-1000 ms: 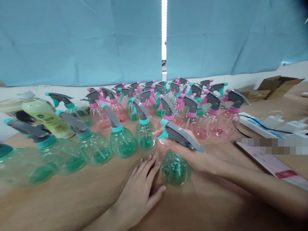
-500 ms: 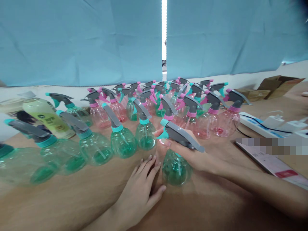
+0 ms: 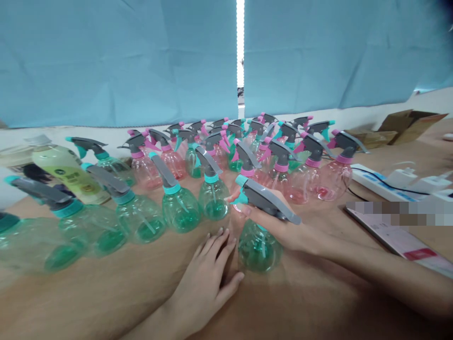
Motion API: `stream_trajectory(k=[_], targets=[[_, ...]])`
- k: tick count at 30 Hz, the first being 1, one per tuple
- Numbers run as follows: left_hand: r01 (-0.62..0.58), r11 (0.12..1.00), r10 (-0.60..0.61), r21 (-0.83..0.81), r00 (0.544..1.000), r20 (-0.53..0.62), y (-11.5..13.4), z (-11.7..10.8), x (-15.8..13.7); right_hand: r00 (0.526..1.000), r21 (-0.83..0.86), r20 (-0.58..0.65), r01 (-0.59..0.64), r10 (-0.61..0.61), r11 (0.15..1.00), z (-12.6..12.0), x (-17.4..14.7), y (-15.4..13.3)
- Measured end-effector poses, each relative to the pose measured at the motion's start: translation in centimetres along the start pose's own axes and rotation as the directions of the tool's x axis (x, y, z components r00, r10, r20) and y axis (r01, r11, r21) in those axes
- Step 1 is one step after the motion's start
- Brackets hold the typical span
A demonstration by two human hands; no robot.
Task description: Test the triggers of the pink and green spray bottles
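A clear green spray bottle (image 3: 260,248) with a grey and turquoise trigger head stands upright before me. My right hand (image 3: 279,222) is wrapped around its neck, just under the trigger head. To the left of that bottle, my left hand (image 3: 208,278) lies flat on the wooden table (image 3: 88,302), fingers stretched out and holding nothing. The left fingertips come close to another green spray bottle (image 3: 214,200). A row of similar green bottles, among them one with a turquoise collar (image 3: 181,210), runs off to the left.
Behind stand several pink spray bottles (image 3: 334,179) mixed with green ones. At the left is a large yellow-green labelled bottle (image 3: 71,172). On the right lie a phone (image 3: 396,236), a white power strip (image 3: 382,182) with plugs and cables, and a cardboard box (image 3: 410,127).
Almost nothing differs. Both hands and the held spray bottle keep their places; the view has shifted very slightly.
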State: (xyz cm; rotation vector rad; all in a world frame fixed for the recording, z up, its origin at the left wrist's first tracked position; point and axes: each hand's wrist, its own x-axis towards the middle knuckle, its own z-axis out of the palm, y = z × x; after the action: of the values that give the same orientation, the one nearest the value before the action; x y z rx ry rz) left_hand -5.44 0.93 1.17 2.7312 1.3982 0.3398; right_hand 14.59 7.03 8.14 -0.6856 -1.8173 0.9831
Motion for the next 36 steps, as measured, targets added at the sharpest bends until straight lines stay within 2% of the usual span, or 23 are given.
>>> stream_trajectory(k=[9,20,27,36], targets=[[-0.011,1.0,0.011,0.011,1.0,0.004,0.0,0.0,0.0,1.0,-0.003,-0.002,0.009,-0.009,1.0,0.0,0.0,-0.2],[-0.007,1.0,0.007,0.008,1.0,0.002,0.0,0.0,0.0,0.998,0.028,0.017,-0.053,0.052,0.998,0.0,-0.1,-0.4],[0.012,1.0,-0.011,0.018,1.0,-0.017,0.2,0.4,0.2,1.0,-0.006,0.003,-0.026,0.026,1.0,0.0,0.0,-0.2],[0.061,0.998,-0.062,0.035,0.997,0.043,1.2,-0.5,0.9,1.0,0.01,0.006,-0.017,0.017,1.0,0.0,-0.2,0.2]])
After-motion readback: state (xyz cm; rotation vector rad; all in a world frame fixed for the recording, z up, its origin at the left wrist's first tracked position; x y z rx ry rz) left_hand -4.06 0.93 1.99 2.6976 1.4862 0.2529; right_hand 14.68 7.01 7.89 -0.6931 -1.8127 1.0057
